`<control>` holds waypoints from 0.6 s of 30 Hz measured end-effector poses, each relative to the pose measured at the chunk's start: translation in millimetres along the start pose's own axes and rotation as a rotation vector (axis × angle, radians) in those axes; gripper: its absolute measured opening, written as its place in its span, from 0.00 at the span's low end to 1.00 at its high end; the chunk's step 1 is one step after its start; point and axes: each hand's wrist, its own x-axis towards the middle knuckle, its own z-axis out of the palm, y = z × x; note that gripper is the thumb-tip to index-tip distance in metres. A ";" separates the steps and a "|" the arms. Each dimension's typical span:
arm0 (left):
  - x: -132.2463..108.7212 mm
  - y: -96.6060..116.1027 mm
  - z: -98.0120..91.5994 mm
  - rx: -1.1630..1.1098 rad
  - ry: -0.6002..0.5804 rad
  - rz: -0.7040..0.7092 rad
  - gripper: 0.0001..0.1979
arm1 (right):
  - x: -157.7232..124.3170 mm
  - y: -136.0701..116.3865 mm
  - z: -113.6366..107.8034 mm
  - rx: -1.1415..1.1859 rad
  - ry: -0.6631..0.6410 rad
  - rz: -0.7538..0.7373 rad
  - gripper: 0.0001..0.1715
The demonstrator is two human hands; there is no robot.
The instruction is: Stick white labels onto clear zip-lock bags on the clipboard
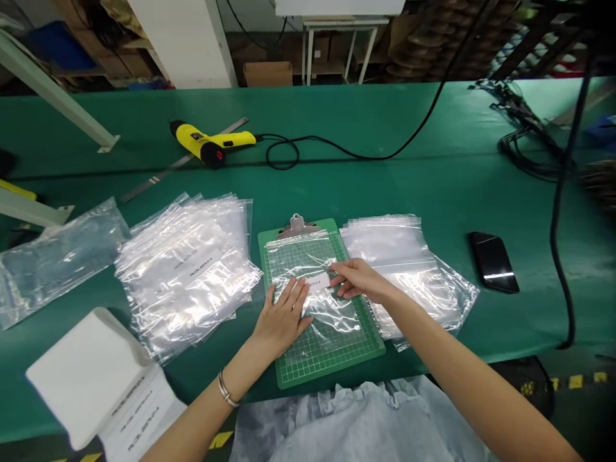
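A clear zip bag (332, 321) lies on a green gridded clipboard (308, 374) with a metal clip at its top. On the bag is a white printed label (318, 281); part of its print is covered. My left hand (283, 317) rests flat, fingers stretched, on the bag and over the label's left end. With thumb and fingertips, my right hand (356, 280) pinches the label's right end. Left of the clipboard is a pile of labelled bags (187, 276); right of it, partly under my right forearm, lies a stack of clear bags (399, 256).
A label sheet (139, 410) with its white backing hangs near the front left edge. A phone (493, 262) lies to the right. Behind are a yellow heat gun (212, 142), its black cable (346, 153) and a steel ruler (163, 173). A large clear bag (62, 256) lies far left.
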 end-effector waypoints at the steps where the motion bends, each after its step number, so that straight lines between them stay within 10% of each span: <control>1: -0.5 0.2 0.2 0.000 0.004 -0.003 0.28 | -2.9 -3.9 -6.2 -0.014 0.020 -0.007 0.22; 7: 0.0 1.5 -0.3 0.015 0.026 0.001 0.28 | -30.2 8.5 28.7 -0.242 0.147 -0.275 0.27; 10: 1.1 3.3 -2.4 0.028 -0.001 -0.011 0.28 | -34.9 35.9 61.0 -0.835 0.220 -0.587 0.28; 18: 6.6 -3.3 -20.7 -0.191 -0.006 -0.008 0.27 | -29.7 70.4 36.6 -1.271 0.533 -0.490 0.33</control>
